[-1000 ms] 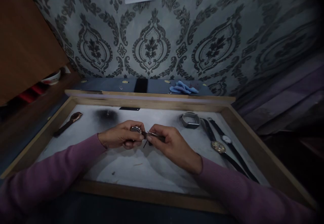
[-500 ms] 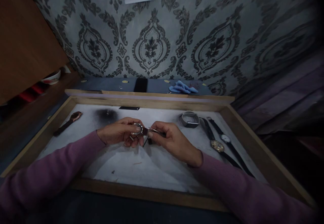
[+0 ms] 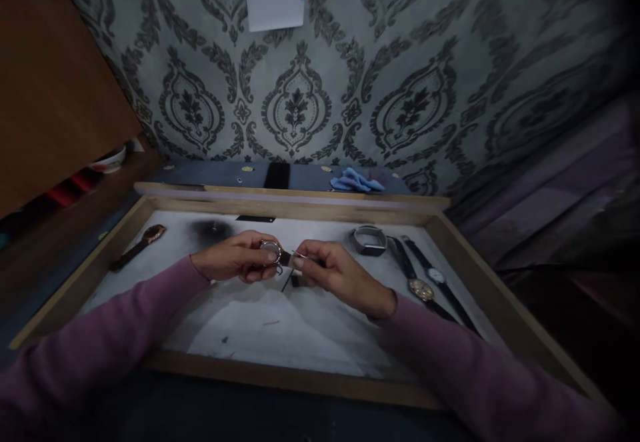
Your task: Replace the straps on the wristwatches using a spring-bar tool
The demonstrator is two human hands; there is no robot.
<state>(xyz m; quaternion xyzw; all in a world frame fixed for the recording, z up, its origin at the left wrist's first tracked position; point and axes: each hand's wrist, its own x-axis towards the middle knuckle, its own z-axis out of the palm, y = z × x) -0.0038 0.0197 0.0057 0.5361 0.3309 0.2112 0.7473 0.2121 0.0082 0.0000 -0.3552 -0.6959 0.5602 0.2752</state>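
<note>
My left hand [image 3: 245, 257] grips a round-faced wristwatch [image 3: 271, 251] by its case, the thumb resting at its edge. A short dark brown strap [image 3: 285, 259] runs from the case toward my right hand [image 3: 333, 272]. That hand is closed in a pinch on a slim pointed metal tool [image 3: 300, 255] like tweezers, its tip by the strap. Whether these fingers also grip the strap end, I cannot tell. Below, a thin dark stick-like piece [image 3: 287, 281] and a small black piece [image 3: 295, 282] lie on the white surface.
A shallow wooden tray [image 3: 300, 379] surrounds the work. Inside lie a brown-strapped watch [image 3: 140, 245] at left, a grey band watch [image 3: 369, 241], a gold-faced watch [image 3: 421, 289] and a white-faced watch [image 3: 436, 275] at right. Behind are a blue cloth [image 3: 356, 180] and a dark flat object [image 3: 277, 175].
The view has tilted slightly upward and shifted. My left fingers have drawn in under the watch, while both hands keep their hold close together.
</note>
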